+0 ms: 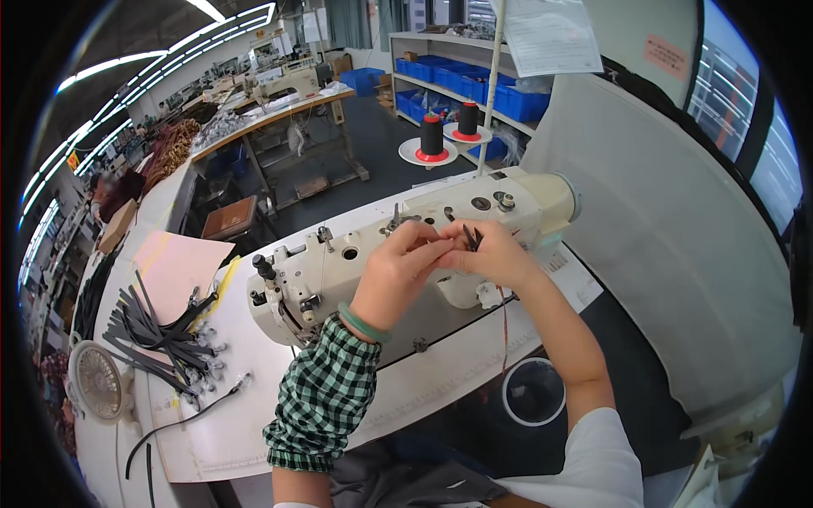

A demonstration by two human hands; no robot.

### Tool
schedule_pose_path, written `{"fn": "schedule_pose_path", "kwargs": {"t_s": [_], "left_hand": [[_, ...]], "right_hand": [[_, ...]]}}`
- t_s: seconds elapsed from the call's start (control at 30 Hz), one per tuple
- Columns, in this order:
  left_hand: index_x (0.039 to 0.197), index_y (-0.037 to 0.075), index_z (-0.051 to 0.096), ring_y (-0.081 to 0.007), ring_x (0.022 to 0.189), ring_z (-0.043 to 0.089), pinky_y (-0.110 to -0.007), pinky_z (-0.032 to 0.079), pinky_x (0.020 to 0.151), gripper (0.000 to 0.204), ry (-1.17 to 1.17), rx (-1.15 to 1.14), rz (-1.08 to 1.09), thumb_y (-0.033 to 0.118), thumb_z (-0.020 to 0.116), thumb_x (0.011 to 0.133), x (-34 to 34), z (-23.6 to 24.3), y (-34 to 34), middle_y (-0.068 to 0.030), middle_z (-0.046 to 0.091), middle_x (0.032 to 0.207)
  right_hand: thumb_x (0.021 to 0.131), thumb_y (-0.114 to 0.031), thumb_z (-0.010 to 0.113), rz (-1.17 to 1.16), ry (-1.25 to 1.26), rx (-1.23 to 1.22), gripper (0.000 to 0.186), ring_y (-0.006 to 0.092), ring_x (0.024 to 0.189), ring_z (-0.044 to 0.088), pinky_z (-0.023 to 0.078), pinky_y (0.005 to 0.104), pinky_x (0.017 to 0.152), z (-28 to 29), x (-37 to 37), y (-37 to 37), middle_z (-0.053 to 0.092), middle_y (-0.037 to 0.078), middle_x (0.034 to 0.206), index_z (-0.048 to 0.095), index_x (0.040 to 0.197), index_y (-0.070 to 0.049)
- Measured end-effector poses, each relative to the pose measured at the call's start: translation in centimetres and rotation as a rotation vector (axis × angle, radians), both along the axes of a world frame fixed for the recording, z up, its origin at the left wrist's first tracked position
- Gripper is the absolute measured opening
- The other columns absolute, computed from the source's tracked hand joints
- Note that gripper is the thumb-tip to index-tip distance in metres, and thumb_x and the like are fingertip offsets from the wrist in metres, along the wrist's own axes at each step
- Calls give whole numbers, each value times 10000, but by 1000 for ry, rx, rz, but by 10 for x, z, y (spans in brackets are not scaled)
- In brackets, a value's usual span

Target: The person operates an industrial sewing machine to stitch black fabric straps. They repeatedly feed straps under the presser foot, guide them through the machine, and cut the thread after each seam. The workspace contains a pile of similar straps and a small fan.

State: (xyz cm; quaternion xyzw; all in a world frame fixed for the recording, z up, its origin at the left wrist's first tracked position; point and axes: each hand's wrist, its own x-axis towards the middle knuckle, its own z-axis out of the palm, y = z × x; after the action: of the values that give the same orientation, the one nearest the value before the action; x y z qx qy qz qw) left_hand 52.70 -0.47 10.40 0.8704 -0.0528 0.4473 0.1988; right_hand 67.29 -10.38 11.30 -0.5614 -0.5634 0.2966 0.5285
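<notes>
Both my hands meet above the arm of a white sewing machine. My left hand, with a green bangle and a checked sleeve cover, has its fingers pinched together. What they pinch is too small to make out. Against its fingertips, my right hand is closed round a small dark pointed tool, which looks like thread snips. A thin reddish strip hangs below the right hand. Dark straps with metal clips lie piled on the table at the left, and a single strap lies nearer me.
Two black thread cones stand on holders behind the machine. A small round fan is at the left edge, near a pink sheet. A white-rimmed bin sits below the table front. A pale curtain hangs at the right.
</notes>
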Motion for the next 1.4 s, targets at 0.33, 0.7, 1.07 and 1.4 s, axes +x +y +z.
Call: {"fn": "schedule_pose_path", "kwargs": {"t_s": [0.33,0.7,1.07,1.4], "left_hand": [[908,-41,533,-282,783,637,-300,521,667,273,-213,-531,-274,-131,482,656,-50,-39,-69,-235,573,1021],[951,-12,508,-316,907,603,-326,484,767,261,-166,-323,-358,-128,424,732,-35,-49,-96,-185,603,941],[977,-39,514,-240,969,567,-307,435,835,220,-142,-568,-115,-111,423,790,-41,-58,-80,-155,585,995],[1002,-7,541,-150,882,582,-244,437,782,191,-190,-735,-42,-34,485,821,-25,-61,-62,-107,612,945]], "right_hand": [[734,-304,672,-803,-477,114,347,175,453,493,392,281,475,-7,3,-48,522,74,510,546,617,-2],[667,-134,569,-40,-1060,132,134,275,599,582,445,361,539,20,-32,50,595,117,656,574,716,-9],[641,-131,541,-132,-1039,101,93,301,621,569,431,391,552,39,-22,63,572,132,625,563,657,-42],[671,-150,543,-259,-1181,-141,151,319,727,598,464,426,647,51,-18,80,604,177,736,625,734,-40]]}}
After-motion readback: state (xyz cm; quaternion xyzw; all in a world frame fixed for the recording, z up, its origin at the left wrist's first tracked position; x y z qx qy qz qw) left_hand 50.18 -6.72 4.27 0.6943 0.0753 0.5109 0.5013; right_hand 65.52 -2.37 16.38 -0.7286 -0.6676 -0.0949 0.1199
